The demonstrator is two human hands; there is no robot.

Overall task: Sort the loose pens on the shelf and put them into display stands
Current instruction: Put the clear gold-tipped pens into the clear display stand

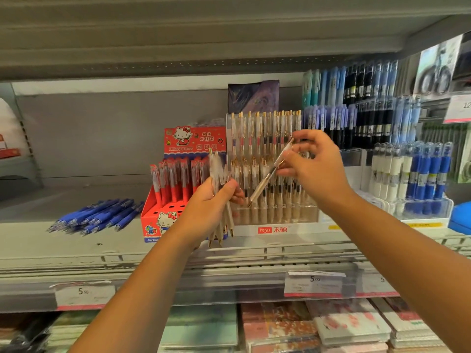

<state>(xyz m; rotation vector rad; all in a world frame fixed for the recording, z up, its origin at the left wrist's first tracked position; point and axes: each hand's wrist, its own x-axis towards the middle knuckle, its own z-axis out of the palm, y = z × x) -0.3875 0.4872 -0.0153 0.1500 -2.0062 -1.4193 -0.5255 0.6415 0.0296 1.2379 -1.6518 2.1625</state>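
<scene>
My left hand [212, 207] grips a bundle of clear gold-trimmed pens [219, 174], held upright in front of the shelf. My right hand [313, 166] pinches a single clear gold pen [267, 177] by its upper end; the pen slants down to the left, its tip at the front row of the clear display stand [277, 215], which is full of matching pens. A pile of loose blue pens [99, 215] lies on the shelf at the left. A red Hello Kitty stand [155, 215] with red pens sits between the pile and the clear stand.
Stands of blue, white and dark pens [413, 174] fill the shelf to the right. A blue object [461, 220] sits at the far right edge. Price tags [314, 284] hang on the shelf's front rail, with notebooks [351, 324] stacked on the shelf below.
</scene>
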